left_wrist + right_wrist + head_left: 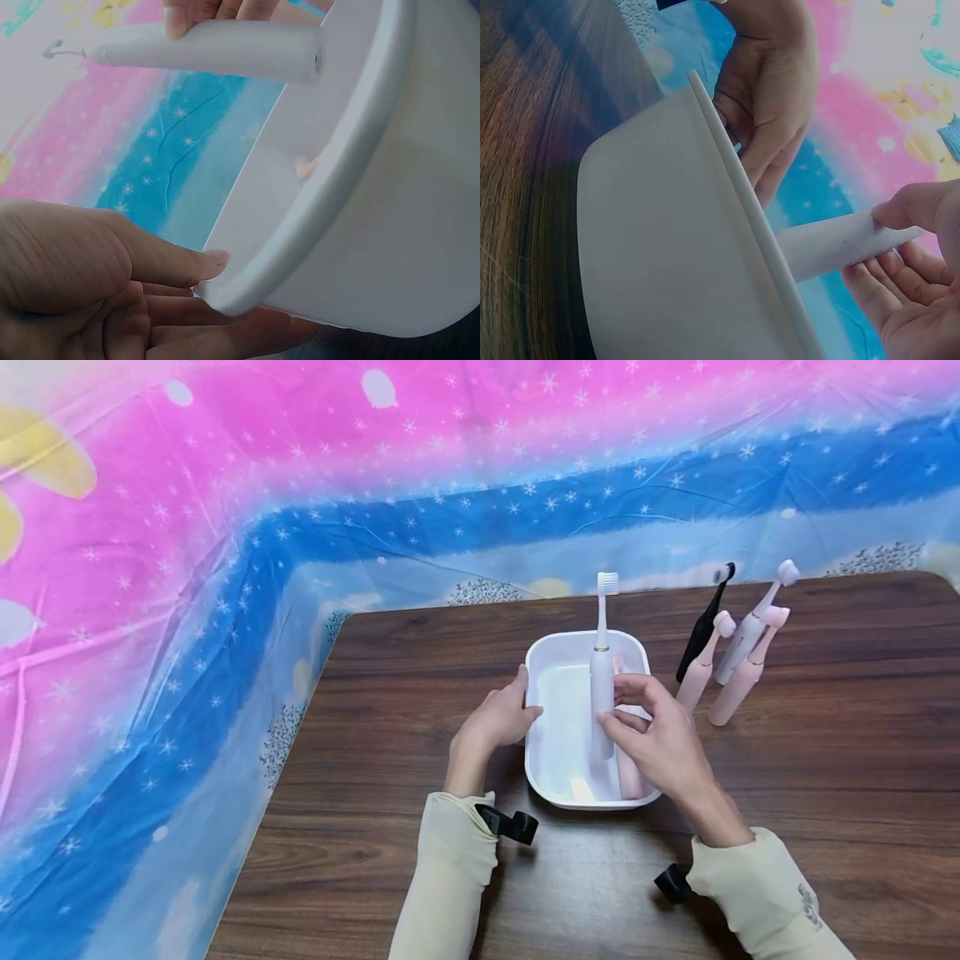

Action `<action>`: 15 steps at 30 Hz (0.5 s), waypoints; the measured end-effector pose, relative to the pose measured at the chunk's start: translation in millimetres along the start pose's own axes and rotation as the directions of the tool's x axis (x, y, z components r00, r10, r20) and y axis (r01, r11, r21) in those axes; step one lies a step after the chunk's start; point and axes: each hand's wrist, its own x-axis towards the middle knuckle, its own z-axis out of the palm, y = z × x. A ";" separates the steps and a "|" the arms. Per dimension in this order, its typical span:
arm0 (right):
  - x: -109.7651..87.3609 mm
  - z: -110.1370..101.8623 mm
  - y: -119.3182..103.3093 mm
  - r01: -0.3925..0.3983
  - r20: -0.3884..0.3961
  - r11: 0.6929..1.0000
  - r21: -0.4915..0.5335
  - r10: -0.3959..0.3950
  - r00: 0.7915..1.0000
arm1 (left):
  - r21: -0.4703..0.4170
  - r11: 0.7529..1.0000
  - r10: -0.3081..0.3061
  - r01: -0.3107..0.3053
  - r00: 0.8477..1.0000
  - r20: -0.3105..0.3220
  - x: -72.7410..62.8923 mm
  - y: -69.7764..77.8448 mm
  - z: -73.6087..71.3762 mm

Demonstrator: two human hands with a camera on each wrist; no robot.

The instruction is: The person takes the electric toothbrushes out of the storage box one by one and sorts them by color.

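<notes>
A white electric toothbrush [602, 681] stands upright, bristles up, over the white plastic basin [551, 797]. My right hand [663, 739] pinches its handle between thumb and fingers; in the right wrist view the handle's lower end is hidden behind the basin wall. My left hand [495, 718] grips the basin's left rim, with the thumb [184, 262] on the inner side and the other fingers outside and below. Inside the basin, along its right wall, lies a pink toothbrush [630, 781], partly covered by the right hand.
Right of the basin stand several more electric toothbrushes: a black one [701, 633], a white one [742, 645] and two pink ones, the nearer to the basin [696, 681] close by my right hand. The brown wooden table [360, 735] ends against a colourful printed cloth [420, 518].
</notes>
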 end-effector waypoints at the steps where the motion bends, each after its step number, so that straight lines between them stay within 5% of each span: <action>1: -0.2 -0.5 0.3 0.005 -0.008 1.000 -0.003 -0.005 1.000 | 0.000 1.000 -0.002 0.002 1.000 0.001 0.0 -0.1 0.2; 15: -8.9 -15.7 3.0 0.122 -0.107 0.992 -0.014 -0.123 0.987 | -0.013 1.000 0.000 0.000 1.000 0.002 0.4 -1.2 0.9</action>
